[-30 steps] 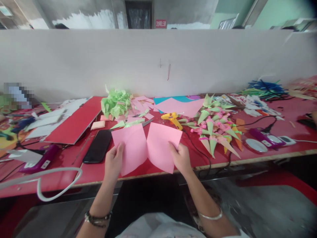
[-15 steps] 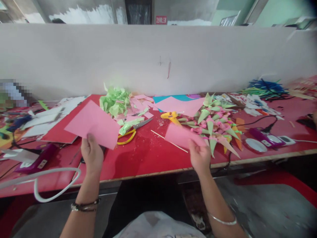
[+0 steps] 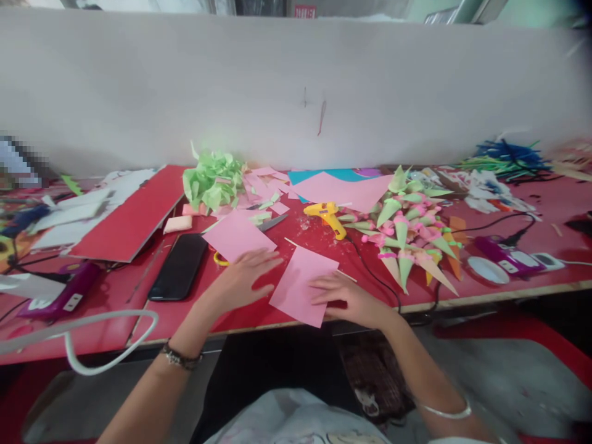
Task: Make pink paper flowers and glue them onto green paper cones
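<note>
Two pink paper sheets lie on the red table. The left pink sheet (image 3: pixel 238 234) partly covers the yellow-handled scissors (image 3: pixel 221 259). My left hand (image 3: pixel 240 280) is open, fingers stretched out at that sheet's lower edge; whether they touch it I cannot tell. On the right pink sheet (image 3: pixel 300 287), near the table's front edge, rest the fingers of my right hand (image 3: pixel 349 297), spread and lying flat. A thin pale stick pokes out from beneath this sheet. Just behind stands a yellow glue gun (image 3: pixel 327 217), its cord trailing toward the front edge.
A black phone (image 3: pixel 179 268) lies left of my left hand. Farther back are crumpled green paper (image 3: pixel 215 182) and a larger pink sheet (image 3: pixel 340 190). Pink-and-green paper cones (image 3: pixel 404 228) are heaped on the right. Purple power strips (image 3: pixel 502 256) and cables sit at both sides.
Both pink sheets came down from the raised hands onto the table, moving toward the middle. My hands loosened and flattened over them. The phone now shows fully.
</note>
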A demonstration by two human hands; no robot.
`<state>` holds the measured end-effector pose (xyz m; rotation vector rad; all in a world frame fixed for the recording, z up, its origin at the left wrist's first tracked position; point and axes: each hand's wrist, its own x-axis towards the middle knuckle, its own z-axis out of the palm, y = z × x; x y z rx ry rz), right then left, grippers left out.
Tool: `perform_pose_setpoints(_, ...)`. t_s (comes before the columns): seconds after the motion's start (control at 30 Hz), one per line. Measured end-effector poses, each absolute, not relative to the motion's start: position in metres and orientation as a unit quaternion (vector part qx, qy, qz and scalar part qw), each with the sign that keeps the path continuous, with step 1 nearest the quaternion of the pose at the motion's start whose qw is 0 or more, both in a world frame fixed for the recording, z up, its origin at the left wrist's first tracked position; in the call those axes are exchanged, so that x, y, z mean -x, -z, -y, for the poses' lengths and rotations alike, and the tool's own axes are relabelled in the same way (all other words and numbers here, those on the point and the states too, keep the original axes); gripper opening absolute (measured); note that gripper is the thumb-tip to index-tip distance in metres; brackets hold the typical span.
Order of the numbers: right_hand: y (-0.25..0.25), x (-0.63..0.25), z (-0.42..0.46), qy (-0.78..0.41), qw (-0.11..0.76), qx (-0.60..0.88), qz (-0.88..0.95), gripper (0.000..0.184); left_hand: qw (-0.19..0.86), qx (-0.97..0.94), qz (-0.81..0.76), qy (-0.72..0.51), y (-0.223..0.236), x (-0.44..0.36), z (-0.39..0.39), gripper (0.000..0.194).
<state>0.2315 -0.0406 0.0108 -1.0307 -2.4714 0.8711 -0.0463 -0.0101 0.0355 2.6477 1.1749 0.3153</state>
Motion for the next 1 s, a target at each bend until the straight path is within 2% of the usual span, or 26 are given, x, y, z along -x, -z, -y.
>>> perform_pose_setpoints(0.13,-0.017,-0.238,0.029,-0.366,0.169,0.344,0.848,0.019,0.202,-0.914,-0.341,-0.085,-0.028,0.032,0.013,0.068)
perform_pose_setpoints(0.27,-0.018,-0.232,0.018,-0.362,0.203,0.371,0.831,0.022,0.247,-0.904,-0.335,-0.096,-0.019,0.028,0.016,0.072)
perform_pose_setpoints(0.57,-0.006,-0.193,0.004,-0.229,0.243,0.427,0.84,0.02,0.216,-0.884,-0.395,-0.129,-0.009,0.019,0.017,0.085)
perform_pose_setpoints(1.0,0.002,-0.19,0.004,-0.181,0.247,0.457,0.835,0.019,0.198,-0.88,-0.414,-0.121,-0.006,0.013,0.017,0.08)
